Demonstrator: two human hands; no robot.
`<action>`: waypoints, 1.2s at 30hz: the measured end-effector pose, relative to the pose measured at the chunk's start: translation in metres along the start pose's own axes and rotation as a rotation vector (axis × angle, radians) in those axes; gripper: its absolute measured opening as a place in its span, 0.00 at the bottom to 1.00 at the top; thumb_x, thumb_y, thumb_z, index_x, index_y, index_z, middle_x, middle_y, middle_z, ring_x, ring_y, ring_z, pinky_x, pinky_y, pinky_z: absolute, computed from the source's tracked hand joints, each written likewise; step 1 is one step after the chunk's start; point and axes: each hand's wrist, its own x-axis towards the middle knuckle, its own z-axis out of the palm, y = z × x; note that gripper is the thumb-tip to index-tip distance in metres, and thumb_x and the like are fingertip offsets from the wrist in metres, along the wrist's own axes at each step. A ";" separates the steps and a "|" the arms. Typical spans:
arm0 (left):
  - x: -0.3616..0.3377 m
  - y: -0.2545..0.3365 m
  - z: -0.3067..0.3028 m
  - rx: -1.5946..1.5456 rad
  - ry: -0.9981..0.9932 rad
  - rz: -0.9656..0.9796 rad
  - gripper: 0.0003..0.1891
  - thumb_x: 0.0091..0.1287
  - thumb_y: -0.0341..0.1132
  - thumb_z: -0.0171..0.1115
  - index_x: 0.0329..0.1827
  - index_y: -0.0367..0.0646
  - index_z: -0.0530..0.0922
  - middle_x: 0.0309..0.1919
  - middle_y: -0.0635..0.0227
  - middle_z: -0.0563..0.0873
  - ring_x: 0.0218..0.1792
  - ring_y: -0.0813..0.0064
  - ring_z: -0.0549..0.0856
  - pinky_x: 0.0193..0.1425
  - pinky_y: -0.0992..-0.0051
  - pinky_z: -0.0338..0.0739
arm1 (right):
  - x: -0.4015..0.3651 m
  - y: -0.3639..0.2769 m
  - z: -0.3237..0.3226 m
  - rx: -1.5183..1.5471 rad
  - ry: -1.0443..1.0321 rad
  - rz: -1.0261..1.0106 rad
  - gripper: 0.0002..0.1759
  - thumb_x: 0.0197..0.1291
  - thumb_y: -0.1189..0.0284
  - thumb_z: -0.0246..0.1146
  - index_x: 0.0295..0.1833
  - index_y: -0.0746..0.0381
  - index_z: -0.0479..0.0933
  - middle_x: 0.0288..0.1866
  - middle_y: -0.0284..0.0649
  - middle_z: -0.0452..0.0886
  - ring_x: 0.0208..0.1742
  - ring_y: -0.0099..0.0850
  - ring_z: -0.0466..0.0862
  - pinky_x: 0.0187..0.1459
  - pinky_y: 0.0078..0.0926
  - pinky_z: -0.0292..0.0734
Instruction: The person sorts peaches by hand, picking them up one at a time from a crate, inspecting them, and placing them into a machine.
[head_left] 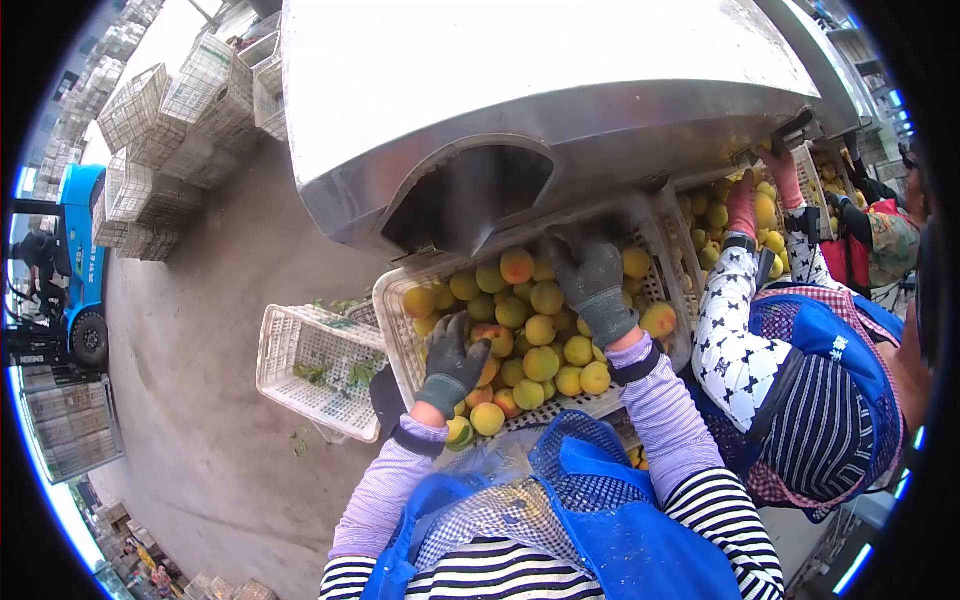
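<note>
My left hand [452, 362], in a dark grey glove, rests on round yellow-green fruit with red blush, which look like peaches [540, 330], at the left side of a white plastic crate [393, 345]. Its thumb stands apart from the other fingers, and I see nothing gripped in it. My right hand [590, 285], gloved the same way, reaches over the fruit toward the crate's far side. Its fingers stretch forward, slightly blurred at the tips, with no fruit visible in them. The crate is filled with peaches and sits below the dark opening of a metal machine [470, 195].
A white crate [325, 375] with green leaves stands at left. Beside me on the right, a person [790, 370] with pink gloves handles fruit in another crate [690, 255]. Stacked crates [185, 120] and a blue forklift [85, 250] are farther left.
</note>
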 end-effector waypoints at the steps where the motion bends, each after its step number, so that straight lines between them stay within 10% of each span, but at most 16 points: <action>1: 0.003 0.017 0.005 0.092 -0.145 -0.068 0.39 0.66 0.42 0.66 0.79 0.47 0.59 0.73 0.53 0.69 0.70 0.50 0.72 0.70 0.56 0.72 | -0.017 0.044 0.016 -0.259 -0.091 -0.001 0.26 0.58 0.56 0.72 0.58 0.57 0.77 0.41 0.43 0.86 0.38 0.44 0.87 0.39 0.46 0.81; 9: 0.020 0.059 0.062 0.652 -0.505 -0.226 0.37 0.66 0.43 0.65 0.79 0.54 0.61 0.59 0.54 0.80 0.67 0.52 0.76 0.56 0.51 0.80 | -0.020 0.084 0.125 -0.296 -0.303 0.119 0.34 0.56 0.60 0.73 0.66 0.58 0.70 0.56 0.45 0.82 0.55 0.45 0.83 0.56 0.45 0.78; 15: 0.019 0.054 -0.041 -1.356 -0.385 -0.498 0.34 0.71 0.48 0.65 0.75 0.39 0.67 0.66 0.56 0.77 0.66 0.68 0.77 0.61 0.61 0.79 | -0.024 0.007 0.002 0.105 -0.320 -0.206 0.31 0.55 0.82 0.63 0.67 0.56 0.73 0.62 0.46 0.77 0.63 0.47 0.78 0.58 0.44 0.78; 19: -0.005 0.097 -0.075 -1.125 -0.234 -0.035 0.38 0.72 0.52 0.63 0.76 0.35 0.64 0.68 0.57 0.75 0.67 0.66 0.76 0.71 0.64 0.71 | -0.043 -0.051 -0.045 0.363 -0.374 -0.436 0.42 0.47 0.83 0.64 0.72 0.51 0.72 0.64 0.50 0.74 0.64 0.51 0.77 0.58 0.40 0.79; 24: -0.028 0.118 -0.081 -1.361 -0.276 0.022 0.38 0.71 0.49 0.63 0.78 0.37 0.62 0.69 0.56 0.73 0.69 0.62 0.74 0.76 0.64 0.67 | -0.066 -0.051 -0.078 0.860 -0.376 0.141 0.49 0.47 0.64 0.81 0.74 0.64 0.68 0.62 0.46 0.74 0.59 0.35 0.78 0.56 0.31 0.78; 36: -0.031 0.155 -0.077 -0.911 -0.042 0.171 0.35 0.80 0.51 0.49 0.77 0.30 0.61 0.71 0.50 0.72 0.70 0.61 0.73 0.76 0.65 0.65 | -0.070 -0.051 -0.091 0.599 -0.132 -0.262 0.45 0.42 0.74 0.76 0.72 0.65 0.70 0.65 0.50 0.74 0.64 0.47 0.77 0.64 0.39 0.76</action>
